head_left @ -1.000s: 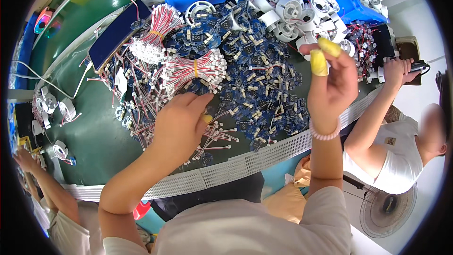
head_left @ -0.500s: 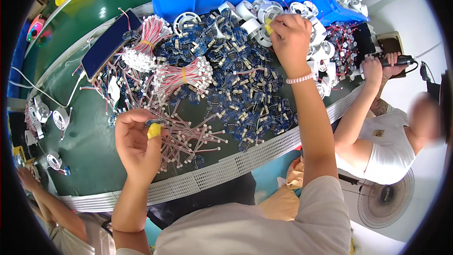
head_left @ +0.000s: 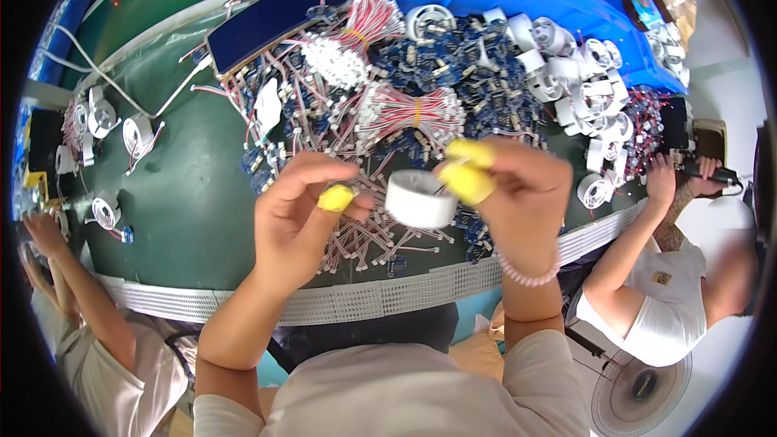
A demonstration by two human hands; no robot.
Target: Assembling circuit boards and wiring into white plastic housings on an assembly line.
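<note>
My right hand (head_left: pixel 526 202) pinches a white plastic ring-shaped housing (head_left: pixel 421 201) between thumb and forefinger, both in yellow finger covers. The housing hangs over the bench in front of me. Close to its left side, my left hand (head_left: pixel 295 214) is closed, with a yellow cover on the thumb. A small circuit board sits in the left fingertips, mostly hidden by them. Below and behind both hands lie loose red-and-white connector cables (head_left: pixel 368 235) and a banded cable bundle (head_left: pixel 413 113). Blue circuit boards (head_left: pixel 465 57) are heaped beyond.
White housings (head_left: pixel 595 97) pile up at the right, before a blue bin (head_left: pixel 502 0). A dark flat panel (head_left: pixel 267 24) lies at the back left. Wired housings (head_left: pixel 137 137) rest on the green bench (head_left: pixel 186 218). Other people work at both sides.
My right hand has come back from the housing pile with a white housing, toward my left hand. My left hand has shifted a little right in view. The view itself has turned left.
</note>
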